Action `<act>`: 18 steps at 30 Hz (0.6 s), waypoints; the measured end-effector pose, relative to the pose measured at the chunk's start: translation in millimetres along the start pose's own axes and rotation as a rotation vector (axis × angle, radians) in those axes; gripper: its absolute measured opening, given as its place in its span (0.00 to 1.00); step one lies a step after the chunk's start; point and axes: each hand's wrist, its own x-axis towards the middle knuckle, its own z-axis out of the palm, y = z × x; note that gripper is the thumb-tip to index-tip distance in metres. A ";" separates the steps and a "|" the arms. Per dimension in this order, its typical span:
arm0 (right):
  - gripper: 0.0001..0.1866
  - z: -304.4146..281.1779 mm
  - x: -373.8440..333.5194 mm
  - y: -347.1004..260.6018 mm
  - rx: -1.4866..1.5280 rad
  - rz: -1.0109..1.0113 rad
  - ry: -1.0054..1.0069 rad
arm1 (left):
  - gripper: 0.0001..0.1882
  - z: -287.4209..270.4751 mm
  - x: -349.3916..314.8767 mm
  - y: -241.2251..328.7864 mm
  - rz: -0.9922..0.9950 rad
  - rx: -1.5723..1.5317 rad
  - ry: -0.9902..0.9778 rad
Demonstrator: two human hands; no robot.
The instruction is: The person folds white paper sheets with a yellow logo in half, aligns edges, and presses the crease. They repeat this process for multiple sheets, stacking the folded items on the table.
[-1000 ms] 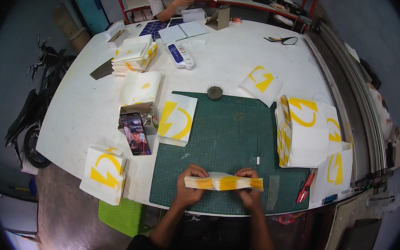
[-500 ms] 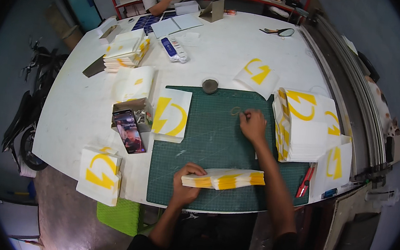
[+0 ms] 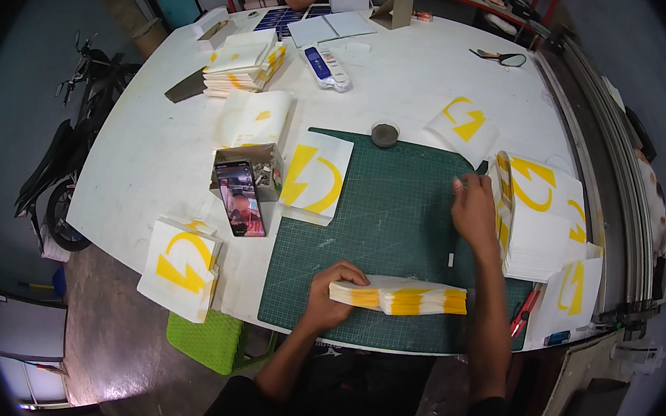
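A broad white table (image 3: 148,152) filled most of the view, its edges bowed by the lens. A motorbike (image 3: 68,161) stood on the left, off the table. Along the near edge of the table lay a green cutting mat (image 3: 404,214) with a fine grid. A tall stack (image 3: 544,242) of white pieces printed in yellow stood at the mat's right side, and a smaller pile (image 3: 181,270) of the same kind lay near the table's left front edge, well apart from the mat.

The folded bundle (image 3: 408,298), white with yellow bands along its layered edge, was over the front part of the mat, its long side toward the person. One printed sheet (image 3: 316,179) overlapped the mat's upper left portion. Beside it a cardboard box (image 3: 268,175) held small bits, and a phone (image 3: 240,200) with a lit screen leaned in front of the box.

The right hand (image 3: 474,208) was over the right part of the mat, just beside the tall stack, fingers bent and close together; whether anything was between the fingertips could not be told. The left hand (image 3: 333,295) gripped the bundle's left end, fingers on top. A red cutter (image 3: 526,312) lay by the mat's right edge, a round dish (image 3: 385,136) sat at its far edge, and a tiny white strip (image 3: 450,259) lay left of the right forearm
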 end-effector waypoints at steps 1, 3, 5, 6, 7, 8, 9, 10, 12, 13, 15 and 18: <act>0.19 -31.6 -14.9 -17.5 0.297 -0.076 -0.127 | 0.12 -1.8 -0.4 -0.8 0.014 -0.002 -0.009; 0.25 -89.7 -43.3 -43.3 0.628 -0.396 -0.368 | 0.12 -5.2 1.5 2.7 0.041 0.001 -0.026; 0.25 -128.4 -70.2 -64.0 0.511 -0.681 -0.585 | 0.11 -9.1 -0.5 0.1 0.056 0.002 -0.029; 0.24 -141.6 -85.9 -76.3 0.368 -0.703 -0.677 | 0.10 -7.3 1.3 1.0 0.024 -0.017 -0.031; 0.21 -142.8 -97.7 -83.1 0.273 -0.669 -0.669 | 0.09 -6.2 2.6 2.7 -0.008 -0.033 -0.032; 0.19 -142.2 -109.9 -85.8 0.156 -0.614 -0.662 | 0.08 0.5 5.0 -4.5 -0.041 -0.077 -0.044; 0.17 -143.1 -117.7 -89.4 0.073 -0.593 -0.652 | 0.08 -1.7 6.0 1.1 -0.049 -0.065 -0.049; 0.15 -140.7 -122.9 -89.9 0.052 -0.596 -0.610 | 0.08 -4.7 7.1 6.9 -0.057 -0.052 -0.053; 0.12 -129.2 -130.6 -86.8 -0.008 -0.583 -0.527 | 0.08 -7.0 11.4 16.9 -0.068 -0.034 -0.068; 0.12 -127.1 -132.9 -84.2 0.056 -0.580 -0.488 | 0.08 -8.4 14.7 24.4 -0.072 -0.016 -0.074; 0.10 -123.9 -135.3 -74.8 0.181 -0.566 -0.412 | 0.13 -13.4 21.6 36.1 -0.082 0.092 -0.115; 0.12 -121.8 -131.3 -57.3 0.260 -0.468 -0.381 | 0.26 -15.1 34.0 57.3 0.015 0.340 -0.055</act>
